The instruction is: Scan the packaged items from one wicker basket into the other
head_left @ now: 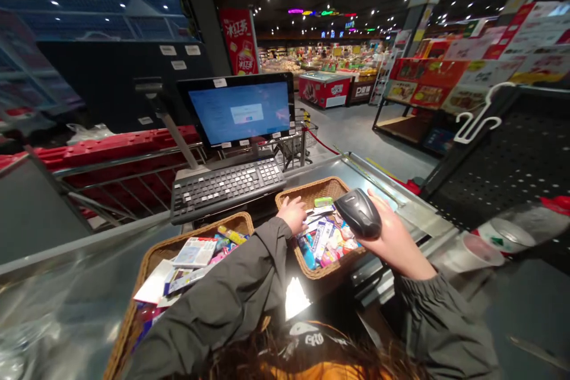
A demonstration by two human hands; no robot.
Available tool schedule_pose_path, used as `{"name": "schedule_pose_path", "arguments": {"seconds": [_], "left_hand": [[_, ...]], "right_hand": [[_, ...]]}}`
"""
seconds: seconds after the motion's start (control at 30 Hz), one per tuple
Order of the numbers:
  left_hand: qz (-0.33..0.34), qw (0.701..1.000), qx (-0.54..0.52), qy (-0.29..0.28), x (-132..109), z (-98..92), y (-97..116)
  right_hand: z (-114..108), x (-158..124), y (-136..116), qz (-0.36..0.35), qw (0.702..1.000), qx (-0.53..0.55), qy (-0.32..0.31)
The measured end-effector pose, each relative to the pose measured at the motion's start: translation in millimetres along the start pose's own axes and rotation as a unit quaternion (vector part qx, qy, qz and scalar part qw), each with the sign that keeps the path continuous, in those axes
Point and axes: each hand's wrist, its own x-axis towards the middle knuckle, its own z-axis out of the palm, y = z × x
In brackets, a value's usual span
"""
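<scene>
My right hand (394, 237) is wrapped round a black handheld barcode scanner (358, 214), held above the right side of a wicker basket (285, 197). Small packaged goods (323, 237) in bright wrappers fill that basket, along with a green packet (323, 202). At the basket's left side is my left hand (293, 215), its fingers stretched over the rim toward the packets. Whether the fingertips touch any of them, I cannot tell. My left forearm crosses over a second wicker basket (243, 219), partly hiding it; flat boxes (195, 252) and packets lie inside.
A black keyboard (227, 187) and a lit monitor (243, 108) stand beyond the baskets on the metal counter (111, 273). To the right are white cups (476, 252) and a dark perforated panel (512, 154) with white hangers (481, 116).
</scene>
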Motion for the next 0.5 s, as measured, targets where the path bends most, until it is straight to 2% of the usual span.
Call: {"name": "schedule_pose_path", "arguments": {"seconds": [0.1,0.2,0.37,0.5], "left_hand": [[-0.016,1.000,0.008,-0.020,29.5,19.0,13.3],[-0.026,0.998,0.012,-0.049,49.4,41.0,32.5],[-0.044,0.991,0.017,-0.122,71.1,79.9,58.9],[-0.062,0.987,0.008,-0.149,82.1,101.3,65.6]], "right_hand": [[-1.2,2.3,9.5,0.012,1.000,0.005,-0.003],[-0.4,6.3,19.6,0.019,1.000,0.002,-0.006],[2.0,12.3,36.5,0.032,0.999,0.014,-0.024],[4.5,15.8,49.2,0.042,0.998,0.031,-0.032]]}}
